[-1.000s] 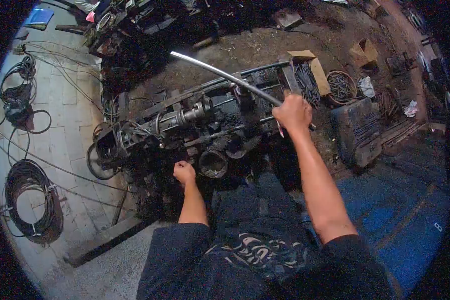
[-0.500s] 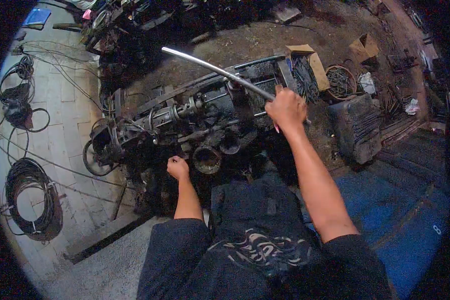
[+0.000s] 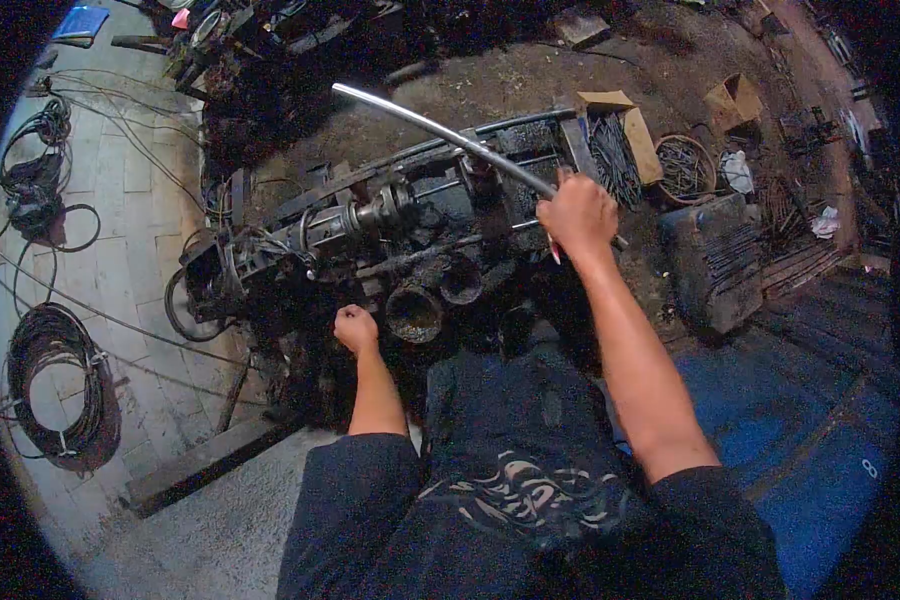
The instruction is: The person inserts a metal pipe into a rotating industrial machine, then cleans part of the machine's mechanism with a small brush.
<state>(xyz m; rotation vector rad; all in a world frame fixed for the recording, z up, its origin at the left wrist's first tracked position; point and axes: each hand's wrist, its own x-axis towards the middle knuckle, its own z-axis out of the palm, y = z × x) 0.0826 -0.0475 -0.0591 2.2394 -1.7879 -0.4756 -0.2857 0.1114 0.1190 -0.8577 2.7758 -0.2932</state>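
A long shiny metal rod slants over the dark machine, its far end up and to the left. My right hand is wrapped round its lower end, above the right part of the machine. At the machine's near edge, my left hand is closed; whatever its fingers hold, if anything, is hidden. Just right of that hand is a round metal cup, with a second round opening beside it.
At the right stand a cardboard box of thin rods, a round basket of metal pieces and a dark ribbed block. A cable coil lies on the left floor. A beam lies at lower left.
The rod and my right hand appear slightly farther right in view. My left hand has barely moved and stays closed. The view of the surroundings has shifted slightly.
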